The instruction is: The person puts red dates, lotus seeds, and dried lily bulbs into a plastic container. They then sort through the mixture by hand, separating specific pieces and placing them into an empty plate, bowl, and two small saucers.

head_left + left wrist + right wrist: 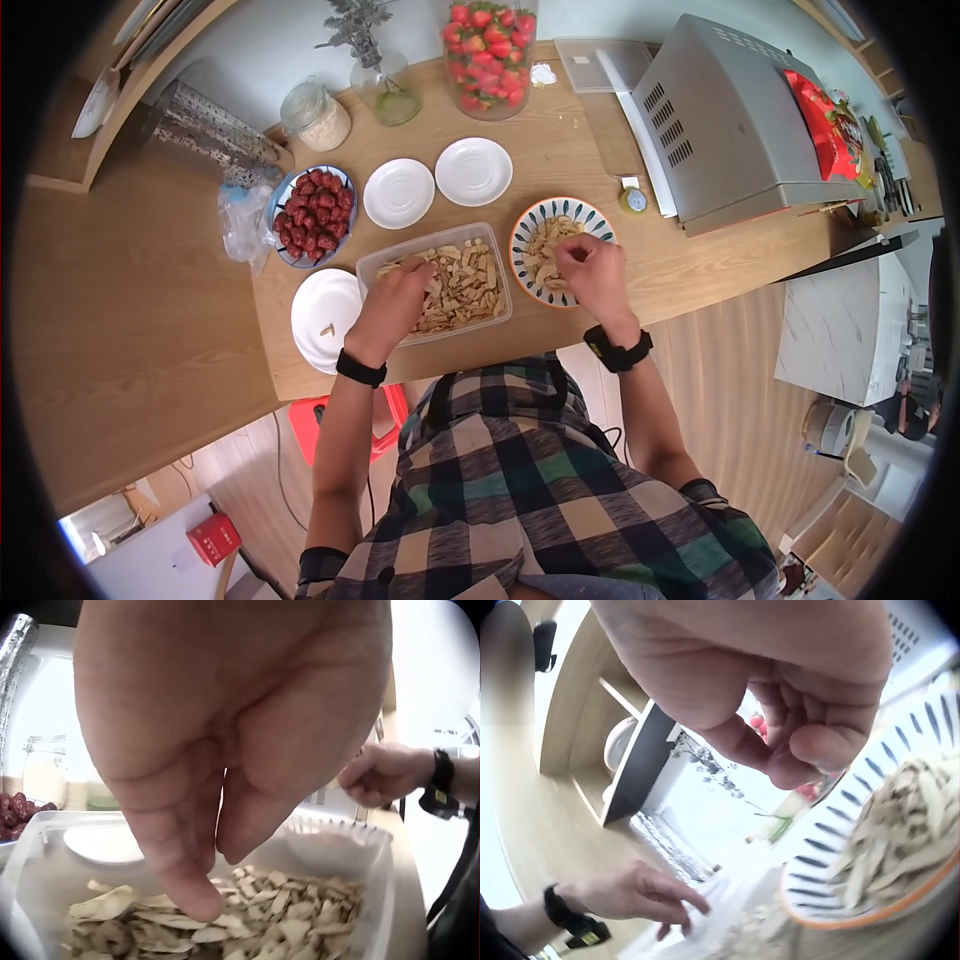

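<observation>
My left hand [398,300] reaches down over a clear plastic container [505,268] filled with beige dried slices [300,907]. Its fingers are fairly straight, and the fingertips [201,901] hang right at the slices, with nothing visible between them. Above a striped, orange-rimmed plate [810,885] is my right hand [595,275]. Its fingers are curled with the thumb tip close against them, and no item shows in its grasp. Longer pale slices [907,832] lie heaped on that plate, partly behind the hand in the head view.
White saucers [398,193] stand behind the container. To the left are a plate of red dates [318,215] and a white plate [318,305] bearing one slice. A glass jar [318,115], a vase [385,95], a strawberry container [488,60] and a microwave [735,120] stand farther back.
</observation>
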Demonstrator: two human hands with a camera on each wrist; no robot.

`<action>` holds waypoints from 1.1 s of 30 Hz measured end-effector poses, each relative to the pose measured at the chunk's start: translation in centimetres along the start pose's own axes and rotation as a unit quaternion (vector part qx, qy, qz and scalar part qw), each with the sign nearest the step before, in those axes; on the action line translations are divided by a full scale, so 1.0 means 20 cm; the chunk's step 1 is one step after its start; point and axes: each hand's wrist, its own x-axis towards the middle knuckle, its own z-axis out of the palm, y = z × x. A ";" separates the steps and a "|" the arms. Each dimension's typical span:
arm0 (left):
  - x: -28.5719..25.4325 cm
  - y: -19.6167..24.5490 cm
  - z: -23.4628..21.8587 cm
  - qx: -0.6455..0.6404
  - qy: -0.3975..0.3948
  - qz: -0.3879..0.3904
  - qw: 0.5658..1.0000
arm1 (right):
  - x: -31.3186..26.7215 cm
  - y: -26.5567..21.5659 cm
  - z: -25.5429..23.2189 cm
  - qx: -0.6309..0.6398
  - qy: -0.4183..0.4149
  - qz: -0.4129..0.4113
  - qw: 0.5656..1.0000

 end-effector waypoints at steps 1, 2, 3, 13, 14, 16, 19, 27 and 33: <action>0.00 -0.01 0.01 0.060 -0.019 -0.013 0.998 | 0.02 0.03 -0.02 -0.001 0.000 0.001 1.000; 0.00 -0.02 0.03 0.059 -0.019 -0.013 0.998 | 0.04 0.06 -0.03 -0.063 0.003 -0.018 0.998; 0.01 -0.04 0.05 0.093 -0.018 -0.010 0.995 | 0.05 0.09 -0.04 -0.124 0.007 -0.036 0.992; 0.04 -0.06 0.11 0.186 -0.077 -0.022 0.979 | -0.06 -0.16 0.17 0.041 -0.114 -0.108 0.987; 0.03 -0.07 0.11 0.186 -0.078 -0.022 0.979 | -0.07 -0.18 0.19 0.042 -0.151 -0.113 0.981; 0.01 -0.10 0.09 0.139 -0.057 -0.003 0.989 | -0.08 -0.20 0.21 0.043 -0.188 -0.119 0.974; -0.02 -0.12 0.04 0.045 -0.014 0.000 0.999 | -0.07 -0.21 0.21 0.042 -0.201 -0.071 0.976; -0.09 0.02 -0.07 -0.257 0.019 -0.204 0.944 | -0.10 -0.27 0.35 0.105 -0.273 -0.083 0.953; -0.14 0.04 -0.05 -0.479 0.074 -0.225 0.845 | -0.09 -0.35 0.45 0.229 -0.379 0.056 0.895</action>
